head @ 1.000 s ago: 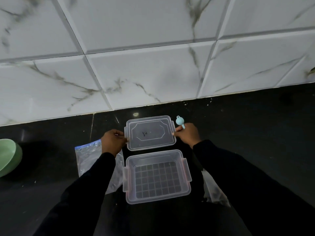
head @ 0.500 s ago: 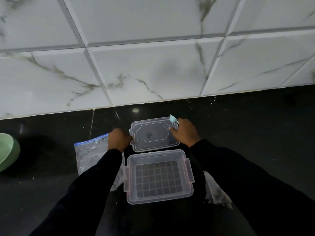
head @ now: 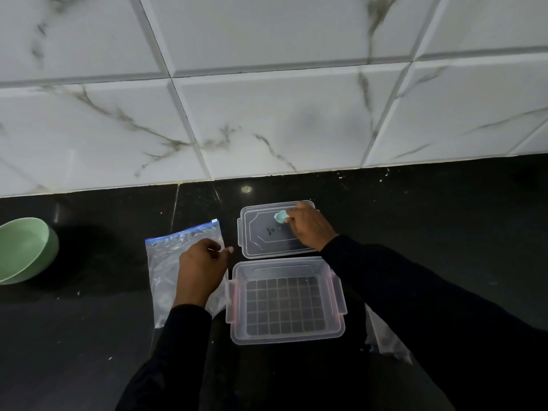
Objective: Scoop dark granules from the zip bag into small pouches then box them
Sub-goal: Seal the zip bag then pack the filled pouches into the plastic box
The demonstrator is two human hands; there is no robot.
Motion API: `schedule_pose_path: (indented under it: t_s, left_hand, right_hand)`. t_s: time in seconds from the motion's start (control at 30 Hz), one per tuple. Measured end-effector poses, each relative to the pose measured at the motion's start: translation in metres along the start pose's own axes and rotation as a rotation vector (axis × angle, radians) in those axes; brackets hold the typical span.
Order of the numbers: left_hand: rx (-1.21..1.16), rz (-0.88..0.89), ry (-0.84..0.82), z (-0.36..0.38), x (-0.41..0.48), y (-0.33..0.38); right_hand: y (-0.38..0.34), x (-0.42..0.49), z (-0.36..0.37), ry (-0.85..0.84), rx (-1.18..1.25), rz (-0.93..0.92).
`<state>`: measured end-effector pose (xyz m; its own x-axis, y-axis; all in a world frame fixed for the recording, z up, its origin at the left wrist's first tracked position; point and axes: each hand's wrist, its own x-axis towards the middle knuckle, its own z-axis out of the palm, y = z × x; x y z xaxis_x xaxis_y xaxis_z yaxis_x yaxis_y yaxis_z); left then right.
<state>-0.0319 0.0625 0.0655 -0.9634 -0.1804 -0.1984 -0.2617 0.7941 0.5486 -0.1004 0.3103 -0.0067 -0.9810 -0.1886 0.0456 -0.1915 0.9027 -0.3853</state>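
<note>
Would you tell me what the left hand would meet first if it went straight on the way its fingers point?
Probably the near left edge of the clear lid; the left hand, over the zip bag, points rightward toward it, though its height is unclear.

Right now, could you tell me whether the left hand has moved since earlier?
Yes. Against the box, the left hand left the lid's edge and drew nearer the person, over the zip bag.

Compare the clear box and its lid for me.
The box is deep with a grid floor; the lid is flat with a dark mark. The box sits nearer the camera; the lid lies behind it. The right hand, holding a teal scoop, is over the lid, not the box. Both are clear plastic.
</note>
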Motion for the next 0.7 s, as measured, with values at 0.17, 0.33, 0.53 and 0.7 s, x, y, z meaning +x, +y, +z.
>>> schedule_pose_path:
  t_s: [0.17, 0.33, 0.53, 0.7]
  left_hand:
    - [-0.032, -0.014, -0.101, -0.007, -0.009, -0.007]
    - [-0.008, -0.127, -0.347, -0.007, -0.023, -0.009]
    - [0.176, -0.05, -0.453, 0.017, -0.049, -0.003]
    - [0.131, 0.078, -0.088, -0.003, -0.069, 0.007]
  right_hand:
    - [0.009, -0.003, -0.001, 0.044, -0.13, 0.072]
    - [0.006, -0.005, 0.003, 0.008, 0.009, 0.126]
    - [0.029, -0.053, -0.04, 0.209, 0.363, 0.319]
    - [0.067, -0.119, -0.087, 0.134, 0.414, 0.501]
